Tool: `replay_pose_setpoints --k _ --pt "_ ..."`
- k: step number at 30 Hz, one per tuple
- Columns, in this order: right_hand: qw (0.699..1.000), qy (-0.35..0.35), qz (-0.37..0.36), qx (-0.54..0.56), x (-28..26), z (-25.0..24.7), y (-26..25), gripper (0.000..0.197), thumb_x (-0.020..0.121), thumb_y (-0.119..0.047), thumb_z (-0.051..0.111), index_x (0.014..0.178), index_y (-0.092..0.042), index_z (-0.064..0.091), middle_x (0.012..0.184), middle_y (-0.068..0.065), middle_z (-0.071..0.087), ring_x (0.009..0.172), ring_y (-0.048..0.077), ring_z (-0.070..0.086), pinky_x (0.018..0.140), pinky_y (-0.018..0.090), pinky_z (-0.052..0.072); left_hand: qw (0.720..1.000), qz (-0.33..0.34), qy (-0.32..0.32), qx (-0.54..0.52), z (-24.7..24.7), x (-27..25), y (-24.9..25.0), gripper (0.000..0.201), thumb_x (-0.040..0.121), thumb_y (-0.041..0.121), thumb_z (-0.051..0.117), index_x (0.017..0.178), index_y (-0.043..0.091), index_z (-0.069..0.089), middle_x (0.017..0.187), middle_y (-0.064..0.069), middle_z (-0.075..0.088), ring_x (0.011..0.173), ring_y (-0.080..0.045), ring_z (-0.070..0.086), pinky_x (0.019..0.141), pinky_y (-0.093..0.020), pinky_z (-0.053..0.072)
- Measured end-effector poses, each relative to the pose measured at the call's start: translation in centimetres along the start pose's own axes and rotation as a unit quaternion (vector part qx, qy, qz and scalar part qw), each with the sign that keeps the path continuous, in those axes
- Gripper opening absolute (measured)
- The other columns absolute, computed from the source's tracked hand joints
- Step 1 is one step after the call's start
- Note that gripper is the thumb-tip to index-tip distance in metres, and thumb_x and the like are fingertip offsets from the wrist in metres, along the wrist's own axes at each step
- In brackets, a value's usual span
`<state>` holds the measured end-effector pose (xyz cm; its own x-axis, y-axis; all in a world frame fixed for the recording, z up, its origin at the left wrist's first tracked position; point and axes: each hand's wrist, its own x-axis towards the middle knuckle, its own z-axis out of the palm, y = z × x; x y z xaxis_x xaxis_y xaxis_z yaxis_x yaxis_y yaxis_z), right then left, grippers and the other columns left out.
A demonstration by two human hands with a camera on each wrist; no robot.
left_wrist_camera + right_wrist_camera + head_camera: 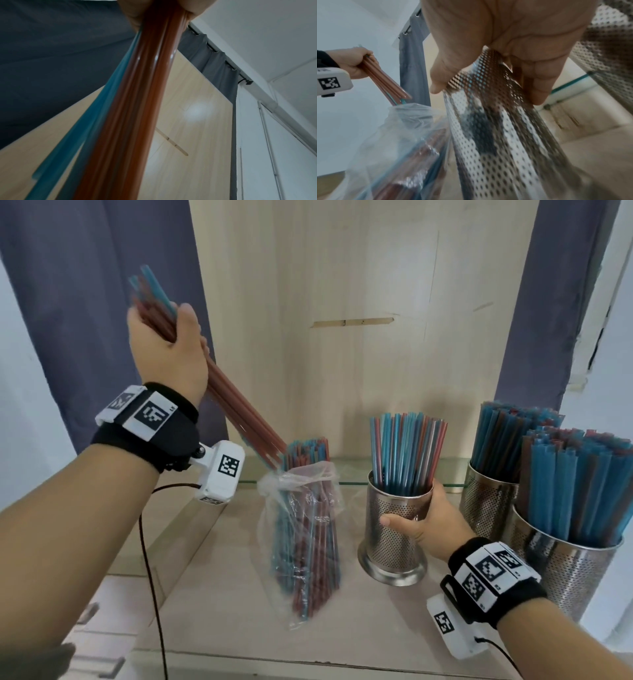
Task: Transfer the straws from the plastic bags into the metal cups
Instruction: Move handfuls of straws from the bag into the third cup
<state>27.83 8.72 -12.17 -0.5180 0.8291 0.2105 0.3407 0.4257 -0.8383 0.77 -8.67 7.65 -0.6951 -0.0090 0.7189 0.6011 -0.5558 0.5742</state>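
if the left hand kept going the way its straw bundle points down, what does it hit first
Probably the plastic bag: the bundle in the left hand slants down with its lower ends at the bag's open mouth. Depth is unclear, so they may meet the bagged straws first.

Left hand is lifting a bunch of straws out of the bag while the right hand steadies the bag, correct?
Not quite. The head view shows the right hand gripping the metal cup, not the plastic bag. The left hand does hold the bunch of straws.

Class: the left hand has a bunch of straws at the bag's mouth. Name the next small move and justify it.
Probably lift the held bunch clear of the plastic bag and swing it over the cup that the right hand grips. The left hand grips it, with its lower ends at the bag's mouth.
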Motion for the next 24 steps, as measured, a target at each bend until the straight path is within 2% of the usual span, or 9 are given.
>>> replay_pose_setpoints --k 2,5,8,11,14,16,20,22,24 --pt "1.000 0.003 0.017 -0.018 -0.2 -0.4 -0.9 0.132 0.043 -0.062 0.087 0.148 -0.020 0.019 0.142 0.000 0.052 0.125 0.021 0.053 0.106 0.043 0.043 1.000 0.012 -0.007 0.007 -1.0 -0.2 0.8 0.013 0.093 0.019 0.054 0.093 0.018 0.042 0.067 0.005 0.055 0.049 -0.005 0.052 0.055 -0.023 0.049" --pt "0.995 0.094 0.001 -0.023 -1.0 -0.5 -3.2 0.145 0.036 -0.080 0.080 0.150 -0.024 0.011 0.146 0.006 0.047 0.133 0.027 0.048 0.108 0.055 0.041 0.999 0.035 -0.007 0.009 -2.6 -0.5 1.6 0.012 0.093 0.017 0.053 0.092 0.019 0.042 0.067 0.005 0.054 0.049 -0.004 0.051 0.055 -0.021 0.049" --pt "0.974 0.178 -0.124 -0.059 -2.7 0.5 -6.8 0.121 0.059 -0.067 0.080 0.151 -0.021 0.018 0.144 0.008 0.043 0.134 0.025 0.042 0.112 0.045 0.037 0.999 0.052 0.005 0.013 -4.1 -0.3 1.8 0.012 0.092 0.019 0.053 0.095 0.015 0.042 0.066 0.005 0.054 0.049 -0.005 0.051 0.056 -0.022 0.048" --pt "0.964 0.107 -0.198 -0.143 -4.1 2.6 -10.8 0.077 0.086 -0.043 0.068 0.149 -0.018 0.030 0.146 0.006 0.039 0.137 0.021 0.032 0.109 0.026 0.022 0.998 0.052 0.021 0.003 -5.4 0.2 1.7 0.018 0.091 0.021 0.054 0.099 0.011 0.041 0.064 0.008 0.054 0.049 -0.006 0.052 0.057 -0.023 0.049" --pt "0.953 -0.054 -0.212 -0.211 -2.8 4.9 -13.4 0.045 0.096 -0.031 0.057 0.139 -0.018 0.048 0.139 0.003 0.050 0.131 0.018 0.043 0.106 0.025 0.030 0.999 0.041 0.012 0.021 -6.4 0.2 1.6 0.015 0.091 0.021 0.055 0.096 0.014 0.043 0.066 0.006 0.055 0.049 -0.006 0.052 0.056 -0.023 0.049" --pt "0.950 -0.092 -0.184 -0.235 -0.9 6.5 -14.9 0.033 0.098 -0.023 0.052 0.129 -0.015 0.059 0.131 0.005 0.059 0.122 0.020 0.053 0.098 0.024 0.037 0.998 0.026 -0.017 0.051 -6.7 -1.0 1.1 0.013 0.091 0.021 0.057 0.091 0.020 0.044 0.067 0.003 0.056 0.049 -0.006 0.053 0.053 -0.024 0.048" --pt "0.944 -0.065 -0.104 -0.307 3.3 10.0 -16.5 0.024 0.097 -0.020 0.050 0.103 -0.003 0.066 0.115 0.017 0.067 0.103 0.031 0.062 0.081 0.030 0.047 0.984 0.006 -0.104 0.145 -8.1 -5.0 -2.1 0.014 0.087 0.034 0.061 0.086 0.032 0.047 0.072 -0.001 0.061 0.058 -0.015 0.062 0.061 -0.036 0.054" --pt "0.938 -0.063 -0.061 -0.336 4.6 11.2 -16.6 0.027 0.096 -0.027 0.055 0.104 -0.003 0.063 0.114 0.017 0.064 0.089 0.028 0.059 0.070 0.027 0.043 0.975 -0.002 -0.147 0.169 -8.7 -6.6 -3.4 0.014 0.086 0.038 0.062 0.088 0.033 0.050 0.078 -0.002 0.061 0.069 -0.025 0.063 0.069 -0.042 0.055" --pt "0.935 -0.065 -0.036 -0.347 5.2 12.0 -16.3 0.042 0.091 -0.039 0.064 0.109 -0.001 0.060 0.105 0.014 0.060 0.079 0.024 0.054 0.067 0.025 0.042 0.970 0.005 -0.171 0.175 -9.1 -7.8 -4.1 0.016 0.089 0.028 0.065 0.093 0.023 0.051 0.077 0.003 0.057 0.070 -0.019 0.059 0.070 -0.026 0.050"
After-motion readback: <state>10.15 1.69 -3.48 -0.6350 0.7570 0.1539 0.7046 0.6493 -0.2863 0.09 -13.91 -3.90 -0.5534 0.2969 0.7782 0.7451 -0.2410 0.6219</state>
